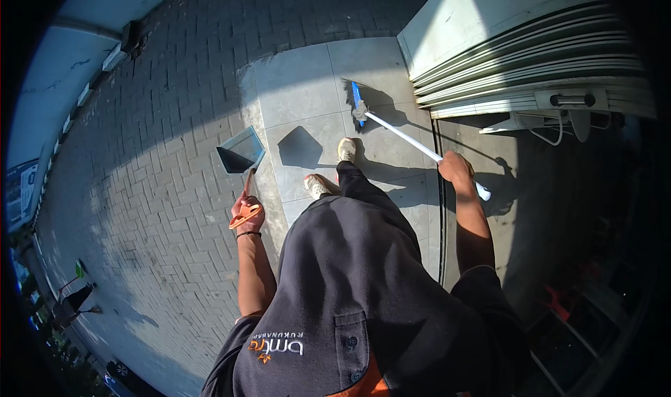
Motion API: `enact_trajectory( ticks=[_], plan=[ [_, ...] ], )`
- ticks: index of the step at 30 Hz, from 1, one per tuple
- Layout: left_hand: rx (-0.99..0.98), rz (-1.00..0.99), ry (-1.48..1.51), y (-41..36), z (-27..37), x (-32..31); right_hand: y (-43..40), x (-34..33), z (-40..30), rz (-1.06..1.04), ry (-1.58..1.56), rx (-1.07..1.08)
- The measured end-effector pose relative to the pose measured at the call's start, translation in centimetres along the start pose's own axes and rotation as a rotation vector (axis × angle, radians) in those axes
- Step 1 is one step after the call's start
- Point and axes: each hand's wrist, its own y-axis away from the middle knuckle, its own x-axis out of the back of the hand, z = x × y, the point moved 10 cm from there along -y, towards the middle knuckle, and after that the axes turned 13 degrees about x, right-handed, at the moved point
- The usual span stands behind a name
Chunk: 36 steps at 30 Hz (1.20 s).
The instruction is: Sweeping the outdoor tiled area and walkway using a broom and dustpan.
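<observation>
My left hand (247, 213) is closed around the orange handle of a long-handled dustpan. The dustpan's blue-grey pan (242, 150) hangs over the edge between brick paving and tiles, and its shadow falls on the tiles. In my right hand (456, 167) is the white stick of a broom (403, 136), gripped near its top end. The broom's blue head with dark bristles (356, 106) is over the grey floor tiles (299, 77), beyond my shoes; whether the bristles touch the tiles I cannot tell.
A folding metal shutter (524, 56) stands at the upper right, beside a floor track (442, 229). Red and dark objects lie in shadow at the lower right. Brick paving (178, 187) stretches left to a pale wall (94, 9). Another person (71, 305) is far off at the left.
</observation>
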Motion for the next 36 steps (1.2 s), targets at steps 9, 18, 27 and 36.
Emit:
enact_trajectory(
  ticks=[9,18,27,36],
  plan=[
    [-0.052,-0.038,0.002,-4.4,-1.4,-8.6,-5.0,2.0,6.4,0.117,0.144,-0.127],
    [-0.239,-0.070,0.128,-2.2,-3.0,-8.0,-11.4,0.7,-8.8,-0.063,0.116,0.281],
    [-0.483,0.098,0.277,2.5,-4.0,-2.6,-18.6,3.7,-26.8,-0.272,0.140,0.620],
    [-0.567,0.253,0.266,0.8,-3.0,-2.7,-17.1,4.2,-17.2,-0.262,-0.179,0.587]
  ],
)
